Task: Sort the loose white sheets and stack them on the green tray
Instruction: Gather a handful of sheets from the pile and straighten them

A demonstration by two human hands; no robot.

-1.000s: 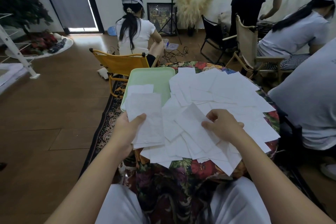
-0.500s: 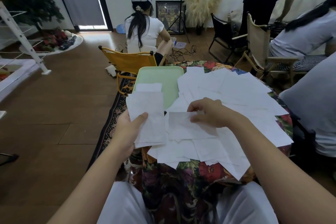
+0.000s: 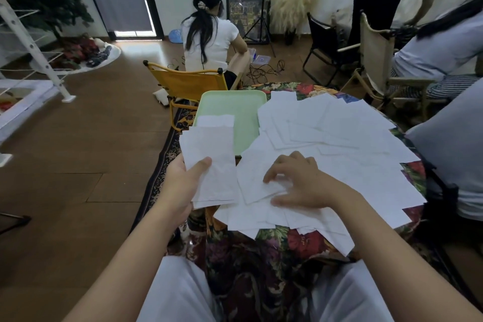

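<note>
Many loose white sheets [image 3: 339,138] lie spread over the flower-patterned table. A pale green tray [image 3: 235,104] sits at the table's far left corner, with one white sheet [image 3: 215,120] lying on its near left part. My left hand [image 3: 183,183] holds a small stack of sheets [image 3: 211,162] by its near edge, thumb on top, just in front of the tray. My right hand [image 3: 303,183] rests on a sheet [image 3: 258,175] in the near part of the pile, fingers spread and bent with their tips on the paper.
A yellow folding chair [image 3: 188,83] stands just beyond the tray, with a person [image 3: 209,34] sitting behind it. More chairs and people are at the right. Someone's grey sleeve [image 3: 454,144] borders the table's right edge. Wooden floor lies to the left.
My right hand slid a sheet from the pile's middle leftward toward the held stack, and its fingers spread on the paper. My left hand kept its stack in place.
</note>
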